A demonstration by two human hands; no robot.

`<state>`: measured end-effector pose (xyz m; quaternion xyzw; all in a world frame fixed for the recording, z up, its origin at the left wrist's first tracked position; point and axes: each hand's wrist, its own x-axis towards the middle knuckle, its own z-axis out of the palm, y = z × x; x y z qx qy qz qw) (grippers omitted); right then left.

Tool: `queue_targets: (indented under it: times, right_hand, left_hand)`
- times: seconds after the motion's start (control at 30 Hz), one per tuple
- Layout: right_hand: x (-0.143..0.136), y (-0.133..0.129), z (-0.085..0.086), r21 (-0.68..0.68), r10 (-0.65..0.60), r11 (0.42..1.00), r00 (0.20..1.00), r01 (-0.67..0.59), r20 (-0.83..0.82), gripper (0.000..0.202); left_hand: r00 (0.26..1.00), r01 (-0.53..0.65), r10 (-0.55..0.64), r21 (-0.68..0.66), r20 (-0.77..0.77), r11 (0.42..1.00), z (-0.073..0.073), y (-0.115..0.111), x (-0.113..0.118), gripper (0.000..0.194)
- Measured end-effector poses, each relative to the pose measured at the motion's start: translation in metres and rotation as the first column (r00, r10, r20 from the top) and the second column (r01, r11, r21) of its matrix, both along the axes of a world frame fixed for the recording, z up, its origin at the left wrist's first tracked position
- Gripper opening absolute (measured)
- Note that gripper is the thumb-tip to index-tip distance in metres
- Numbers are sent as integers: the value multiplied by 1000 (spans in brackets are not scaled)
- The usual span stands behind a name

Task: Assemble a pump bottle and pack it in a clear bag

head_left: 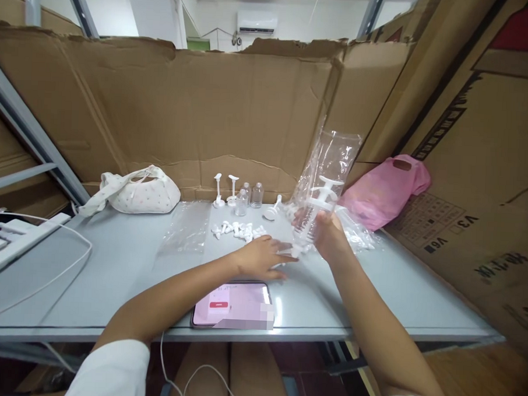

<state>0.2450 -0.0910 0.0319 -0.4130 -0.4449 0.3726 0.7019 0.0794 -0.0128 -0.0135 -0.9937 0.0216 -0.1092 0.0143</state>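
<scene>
In my right hand [327, 236], fingers closed around it, I held a clear bottle [309, 223] with a white pump top, sheathed in a clear plastic bag [333, 157] rising above my grip. My left hand [261, 259] lay open, flat on the table [112, 261], just beside small white caps [236, 230]. Below it sat a phone [233, 304]. On the box [459, 224] to my right I read "V3" and "V6".

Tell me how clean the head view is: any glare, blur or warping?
Head view: even, soft lighting with faint shadows; the clear plastic bag held up in the right hand glints slightly; part of the pink-screened phone is blocked out by a blur patch; wide-angle warping bends the grey table edge; the small white plastic parts look soft.
</scene>
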Motion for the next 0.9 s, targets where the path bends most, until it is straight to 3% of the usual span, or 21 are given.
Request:
queue_targets:
  times: [0.1,0.2,0.5,0.73,0.9]
  right_hand:
    - [-2,-3,0,-5,37,999,999,-37,-8,62]
    - [-4,-5,-1,-20,68,998,997,-68,22,62]
    - [-9,-7,-5,-36,92,995,993,-89,73,58]
    - [-11,-8,-5,-71,105,992,992,-100,76,54]
    - [-5,-9,-6,-230,242,955,937,-186,250,43]
  left_hand:
    - [999,-20,25,120,-41,993,-11,10,13,37]
    - [996,-78,84,136,-38,988,-18,18,16,31]
    - [980,-177,183,79,-76,981,-11,24,-4,20]
    - [959,-283,281,-162,-33,945,0,25,-22,13]
    - [900,-336,425,-465,98,819,15,26,-44,23]
